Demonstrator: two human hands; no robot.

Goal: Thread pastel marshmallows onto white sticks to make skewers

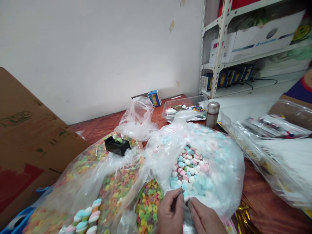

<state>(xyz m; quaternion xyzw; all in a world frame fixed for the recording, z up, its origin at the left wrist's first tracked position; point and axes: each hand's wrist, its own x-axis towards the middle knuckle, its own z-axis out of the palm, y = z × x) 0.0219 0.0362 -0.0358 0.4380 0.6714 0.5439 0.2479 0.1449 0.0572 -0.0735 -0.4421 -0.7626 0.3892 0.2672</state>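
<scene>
My left hand is closed in a pinch at the lower middle, thumb and forefinger tips together. Close by on its right, my right hand also pinches, its fingertips nearly meeting the left ones. A small white candy shows between the two sets of fingertips; which hand grips it, I cannot tell. Just beyond lies an open clear bag of pink, white and blue round candies. Left of my hands, another bag holds colourful ring-shaped pieces. Several stacks of candies and rings rest on that bag.
A black tape dispenser sits on the ring bag. Behind are a clear tray, a metallic cylinder and a small blue box. A cardboard box stands left, plastic containers right, with a co-worker's sleeve beyond.
</scene>
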